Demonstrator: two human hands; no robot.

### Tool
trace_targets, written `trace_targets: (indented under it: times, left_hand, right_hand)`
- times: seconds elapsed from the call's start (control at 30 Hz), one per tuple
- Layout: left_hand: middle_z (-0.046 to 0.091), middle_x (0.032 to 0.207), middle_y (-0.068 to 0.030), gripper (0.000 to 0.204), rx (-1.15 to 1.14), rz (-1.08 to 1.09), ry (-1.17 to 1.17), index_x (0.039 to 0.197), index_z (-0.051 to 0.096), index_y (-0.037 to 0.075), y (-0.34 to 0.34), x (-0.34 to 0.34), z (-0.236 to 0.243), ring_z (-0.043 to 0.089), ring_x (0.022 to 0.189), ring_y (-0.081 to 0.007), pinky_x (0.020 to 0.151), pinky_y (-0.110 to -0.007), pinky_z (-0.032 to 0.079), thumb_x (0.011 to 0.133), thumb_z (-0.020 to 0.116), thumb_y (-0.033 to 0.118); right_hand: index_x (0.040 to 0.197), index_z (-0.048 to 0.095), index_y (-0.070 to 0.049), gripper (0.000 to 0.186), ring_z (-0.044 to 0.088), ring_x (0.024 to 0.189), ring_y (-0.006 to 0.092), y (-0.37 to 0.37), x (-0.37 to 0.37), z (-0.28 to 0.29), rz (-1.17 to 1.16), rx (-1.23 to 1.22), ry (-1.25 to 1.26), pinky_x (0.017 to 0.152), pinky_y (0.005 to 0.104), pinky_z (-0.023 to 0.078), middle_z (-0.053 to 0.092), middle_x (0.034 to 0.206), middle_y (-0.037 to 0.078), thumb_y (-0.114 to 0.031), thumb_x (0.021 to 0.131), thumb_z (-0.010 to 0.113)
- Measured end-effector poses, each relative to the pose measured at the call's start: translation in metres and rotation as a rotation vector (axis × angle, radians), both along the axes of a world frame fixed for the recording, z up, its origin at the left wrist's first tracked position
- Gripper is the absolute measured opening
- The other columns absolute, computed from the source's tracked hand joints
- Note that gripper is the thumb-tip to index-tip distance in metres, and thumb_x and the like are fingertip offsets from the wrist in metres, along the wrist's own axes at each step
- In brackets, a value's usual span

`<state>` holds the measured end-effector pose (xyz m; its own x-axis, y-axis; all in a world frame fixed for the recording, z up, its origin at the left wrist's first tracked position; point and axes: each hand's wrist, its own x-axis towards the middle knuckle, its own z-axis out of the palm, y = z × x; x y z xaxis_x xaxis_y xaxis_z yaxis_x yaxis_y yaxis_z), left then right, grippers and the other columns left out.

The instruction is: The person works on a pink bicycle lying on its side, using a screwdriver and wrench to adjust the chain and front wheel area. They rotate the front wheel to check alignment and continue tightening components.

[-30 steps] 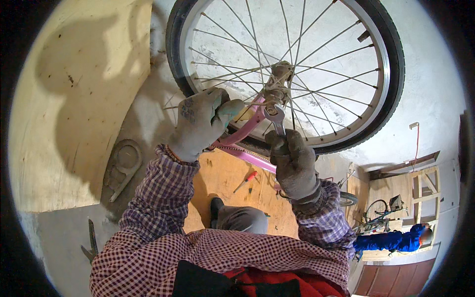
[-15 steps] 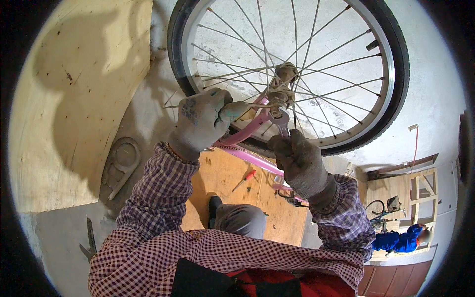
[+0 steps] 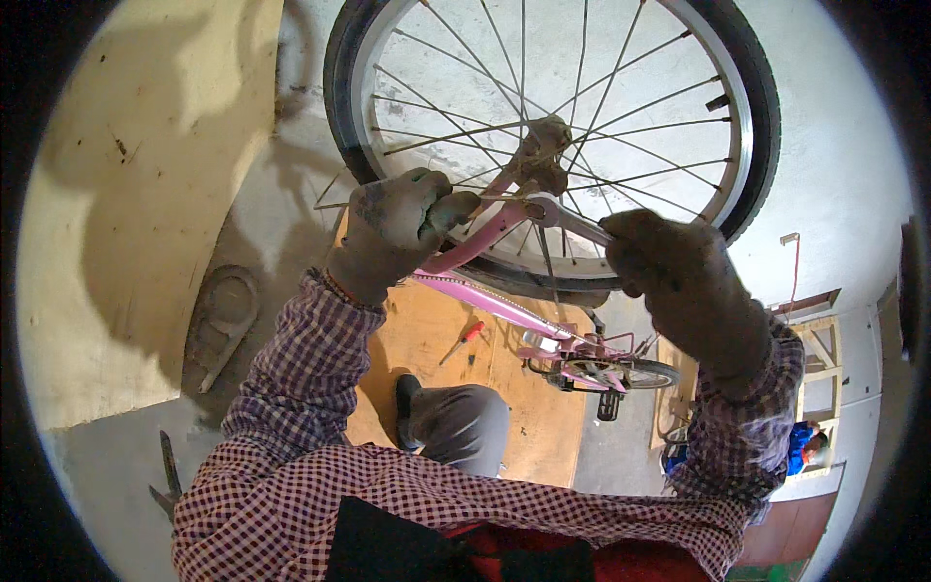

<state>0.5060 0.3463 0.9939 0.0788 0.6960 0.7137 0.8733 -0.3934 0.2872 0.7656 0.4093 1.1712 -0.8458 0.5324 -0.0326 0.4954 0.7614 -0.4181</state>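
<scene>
My gloved left hand is closed beside the hub of an upright bicycle wheel, gripping a thin metal tool that reaches toward the axle; the glove hides most of it. My gloved right hand, also closed, grips a spanner whose head sits on the axle fitting. The wheel is on a pink bicycle frame, whose tube runs back beneath my hands toward another wheel. Its chain runs along that tube.
A plywood sheet stands at the left. A grey metal part and dark pliers lie on the floor. A red screwdriver rests on an orange board by my leg. A person in blue is behind my right arm, near wooden racks.
My right hand has swung right and up with the spanner, turning it from nearly vertical to slanting. My left hand stays by the hub. More of the bicycle shows below.
</scene>
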Motion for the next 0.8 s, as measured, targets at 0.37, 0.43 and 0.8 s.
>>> trace_targets:
  times: [0.37,0.43,0.8]
  left_hand:
    - [0.063,0.072,-0.0107,0.033,-0.040,0.011,-0.257,0.090,0.070,0.009,0.005,0.002,-0.015,0.065,0.064,-0.0314,0.056,-0.042,0.050,0.100,0.057,0.038]
    - [0.063,0.075,-0.0111,0.030,-0.080,0.007,-0.265,0.090,0.070,0.008,0.005,0.002,-0.017,0.065,0.065,-0.0316,0.058,-0.042,0.050,0.099,0.059,0.034]
    - [0.067,0.084,-0.0119,0.020,0.101,0.037,-0.285,0.098,0.070,0.005,-0.007,-0.007,-0.037,0.067,0.075,-0.0337,0.064,-0.044,0.052,0.092,0.067,0.024]
  right_hand:
    - [0.085,0.066,-0.002,0.009,0.063,0.063,0.0140,0.000,-0.037,0.043,-0.108,0.191,0.141,0.054,0.0276,0.050,0.065,0.077,0.007,-0.008,0.084,0.073]
    - [0.090,0.068,-0.002,0.012,0.057,0.054,0.0079,-0.008,-0.046,0.043,-0.337,0.021,0.321,0.046,0.0238,0.043,0.066,0.070,0.004,-0.011,0.086,0.075]
    - [0.110,0.070,-0.005,0.021,0.060,0.064,0.0047,-0.009,-0.122,-0.005,-0.019,0.286,0.560,0.047,0.0197,0.039,0.070,0.090,0.005,-0.022,0.099,0.067]
